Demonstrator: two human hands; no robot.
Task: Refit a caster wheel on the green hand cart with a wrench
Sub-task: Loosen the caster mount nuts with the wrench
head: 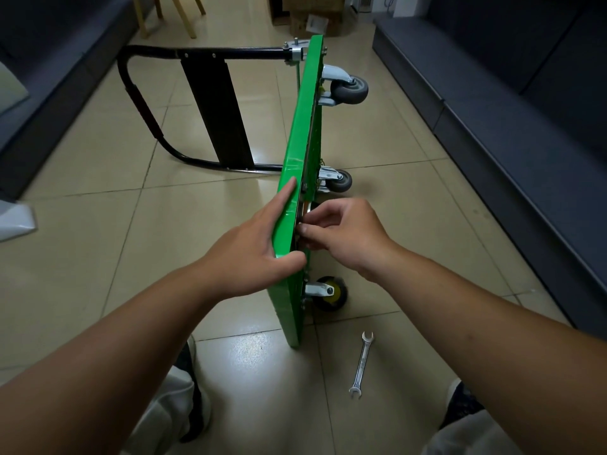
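Note:
The green hand cart (303, 133) stands on its side edge on the tiled floor, its black handle (144, 103) folded out to the left. My left hand (259, 244) lies flat against the deck's top face, fingers straight, thumb hooked over the near edge. My right hand (341, 234) is on the underside, its fingers curled and pinching a small part at the caster mount; the caster there is mostly hidden behind this hand. A silver open-ended wrench (362, 364) lies on the floor near my right knee, held by neither hand.
Three other casters show on the underside: a grey one (349, 90) at the far top, a grey one (340, 181) at mid height, a black-and-yellow one (328, 293) near the floor. Dark benches (512, 103) line both sides. Wooden chair legs (184, 14) and cardboard boxes (312, 14) stand beyond.

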